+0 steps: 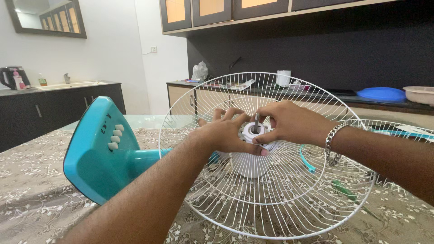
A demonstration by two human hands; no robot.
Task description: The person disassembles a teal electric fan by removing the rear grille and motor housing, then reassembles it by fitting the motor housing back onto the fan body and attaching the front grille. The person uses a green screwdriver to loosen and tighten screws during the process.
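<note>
Both hands meet at the fan's hub: left hand (226,133) and right hand (289,122) pinch the white plastic nut (254,133) around the motor shaft (257,122). Rear grille (271,212) seated; second grille (398,131) and blades not yet on.

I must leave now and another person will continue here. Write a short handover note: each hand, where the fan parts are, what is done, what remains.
Left hand: fingers on the white plastic ring around the motor shaft, at the centre of the rear guard.
Right hand: pinching the same ring from the other side.
Parts: the turquoise fan base lies tipped on the patterned tablecloth. The white wire rear guard sits over the white motor housing. A second wire guard lies to the right.
Done: rear guard placed on the motor.
Left: I cannot tell whether the ring is tight. No blade is on the shaft, and the second guard is not mounted.
</note>
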